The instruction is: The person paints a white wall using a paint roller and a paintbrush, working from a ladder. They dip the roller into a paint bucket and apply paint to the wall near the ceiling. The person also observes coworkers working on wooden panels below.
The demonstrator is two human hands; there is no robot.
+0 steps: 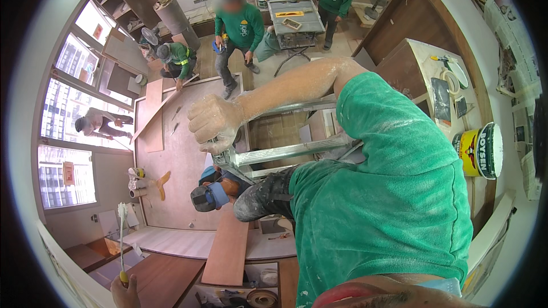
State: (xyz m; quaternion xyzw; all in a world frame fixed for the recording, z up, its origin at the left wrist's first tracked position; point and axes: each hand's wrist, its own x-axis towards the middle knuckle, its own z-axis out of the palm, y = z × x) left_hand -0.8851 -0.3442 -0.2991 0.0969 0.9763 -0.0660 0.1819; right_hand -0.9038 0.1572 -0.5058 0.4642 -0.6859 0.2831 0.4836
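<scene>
My right hand (214, 122), dusted white, is closed in a fist over the top end of a metal stepladder (291, 153). That arm reaches across from the right in a green, white-smeared sleeve. Low at the left edge, my left hand (125, 292) holds a slim tool (122, 245) upright, likely a putty knife seen edge-on. It has a yellow-and-dark handle, and white paste coats its tip. My dark, dusty trouser leg (265, 195) is bent beside the ladder. Just below the ladder top is a co-worker in a cap (210, 197), mostly hidden.
A yellow-and-black paint bucket (478, 151) stands at right, near a cabinet top (419, 60) with tape rolls and flat blades. Several co-workers in green (240, 25) are beyond the large panel (182, 177). A table saw (294, 14) stands far back. Boards (225, 251) lie below.
</scene>
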